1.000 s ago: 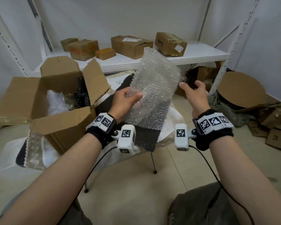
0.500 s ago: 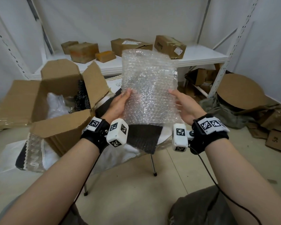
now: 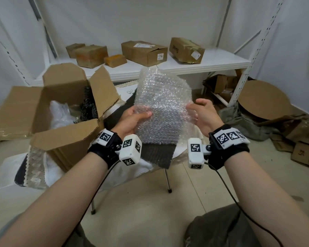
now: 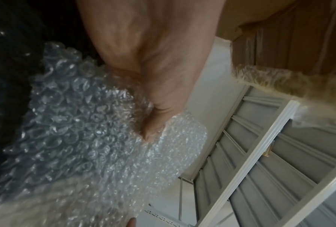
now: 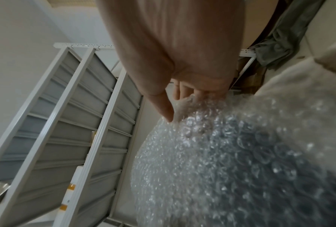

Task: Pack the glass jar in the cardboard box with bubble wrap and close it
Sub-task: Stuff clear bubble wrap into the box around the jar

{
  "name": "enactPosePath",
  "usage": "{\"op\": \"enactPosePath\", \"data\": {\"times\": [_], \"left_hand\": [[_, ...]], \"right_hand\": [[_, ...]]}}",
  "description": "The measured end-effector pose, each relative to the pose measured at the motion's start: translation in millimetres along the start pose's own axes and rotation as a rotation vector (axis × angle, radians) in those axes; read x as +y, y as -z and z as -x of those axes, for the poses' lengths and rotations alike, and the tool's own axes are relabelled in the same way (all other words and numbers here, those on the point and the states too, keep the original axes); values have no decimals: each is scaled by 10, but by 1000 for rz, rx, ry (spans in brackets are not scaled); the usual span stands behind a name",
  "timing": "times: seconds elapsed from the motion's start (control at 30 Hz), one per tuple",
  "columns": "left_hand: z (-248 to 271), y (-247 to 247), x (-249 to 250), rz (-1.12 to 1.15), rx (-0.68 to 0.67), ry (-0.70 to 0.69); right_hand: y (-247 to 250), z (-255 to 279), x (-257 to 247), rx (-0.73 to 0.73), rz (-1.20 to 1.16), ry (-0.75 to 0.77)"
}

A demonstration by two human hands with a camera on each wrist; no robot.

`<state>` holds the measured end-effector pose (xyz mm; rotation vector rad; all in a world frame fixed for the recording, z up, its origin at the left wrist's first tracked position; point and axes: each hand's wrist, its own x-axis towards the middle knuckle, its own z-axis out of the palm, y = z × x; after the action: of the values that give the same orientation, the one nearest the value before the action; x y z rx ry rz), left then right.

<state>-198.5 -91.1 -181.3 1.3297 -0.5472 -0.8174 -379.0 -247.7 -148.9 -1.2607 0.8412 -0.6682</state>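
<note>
A clear bubble wrap sheet [image 3: 161, 104] stands upright in the air between my two hands, above a small table. My left hand [image 3: 141, 115] pinches its lower left edge, thumb on the front and fingers hidden behind. The left wrist view shows that thumb [image 4: 153, 127] pressed into the bubble wrap [image 4: 85, 138]. My right hand [image 3: 194, 109] holds the sheet's right edge; the right wrist view shows this hand [image 5: 173, 107] with its thumb at the rim of the bubble wrap [image 5: 221, 153]. The open cardboard box [image 3: 64, 139] stands at the left, with clear plastic and a glassy shape [image 3: 75, 108] inside.
A dark mat [image 3: 159, 154] covers the small table under the sheet. Several closed cardboard boxes [image 3: 143, 52] sit on the white shelf behind. A round cardboard disc [image 3: 262, 98] and flattened cartons [image 3: 305, 154] lie at the right on the floor.
A second ago only my left hand held the sheet. My right hand came in and took the right edge, and the sheet now stands lower, with its top bowed and crumpled.
</note>
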Motion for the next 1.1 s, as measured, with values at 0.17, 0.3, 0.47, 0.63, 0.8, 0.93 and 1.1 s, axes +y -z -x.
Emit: {"op": "enactPosePath", "data": {"times": [0.17, 0.3, 0.47, 0.63, 0.8, 0.93, 1.1], "left_hand": [[-5, -27, -17, -1, 120, -55], [-10, -1, -26, -105, 120, -198], [20, 39, -20, -318, -50, -219], [25, 33, 44, -452, -8, -249], [-13, 41, 45, -470, 104, -218], [-29, 32, 75, -393, 145, -233], [3, -73, 105, -70, 115, -161]], "right_hand": [[16, -9, -30, 12, 75, 47], [49, 11, -42, -30, 214, 144], [12, 56, -80, -132, 340, 213], [12, 3, -55, -221, 500, 115], [32, -8, 21, -36, 526, 180], [95, -40, -6, 30, 429, 259], [36, 41, -48, -82, 275, 191]]}}
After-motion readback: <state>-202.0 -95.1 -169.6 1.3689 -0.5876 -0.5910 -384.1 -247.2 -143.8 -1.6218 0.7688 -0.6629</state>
